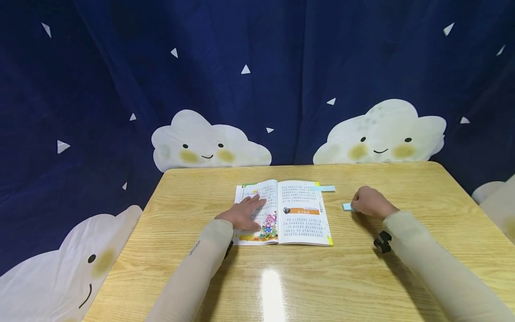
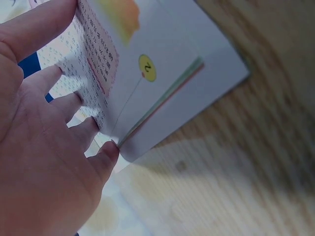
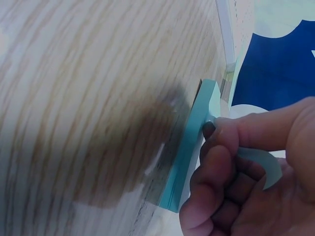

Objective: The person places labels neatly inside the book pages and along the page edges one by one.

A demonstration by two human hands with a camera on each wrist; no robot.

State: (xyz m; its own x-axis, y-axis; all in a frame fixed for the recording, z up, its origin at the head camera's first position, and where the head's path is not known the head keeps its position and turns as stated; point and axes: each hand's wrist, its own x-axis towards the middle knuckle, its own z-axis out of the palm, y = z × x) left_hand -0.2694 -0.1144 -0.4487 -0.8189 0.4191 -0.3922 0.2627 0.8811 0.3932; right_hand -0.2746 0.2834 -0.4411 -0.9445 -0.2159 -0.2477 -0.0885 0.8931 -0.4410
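Note:
An open book (image 1: 302, 232) with printed text and coloured pictures lies on the table. My left hand (image 1: 245, 213) rests on its left page, fingers spread; in the left wrist view the fingertips touch the paper near the page edge. To the right of the book, my right hand (image 1: 372, 202) is at a small light-blue sticky note pad (image 3: 189, 147). Thumb and index finger pinch a pale blue sticky note (image 3: 263, 162), whose loose end curls up inside the hand. Whether that note is still joined to the pad is hidden by the fingers.
Another light-blue sticky strip (image 1: 327, 188) lies on the right page near the top and juts past its edge. The wooden table (image 1: 177, 197) ends at a dark blue curtain (image 1: 289, 89) with white clouds. A black wrist device (image 1: 383, 241) is on the right sleeve.

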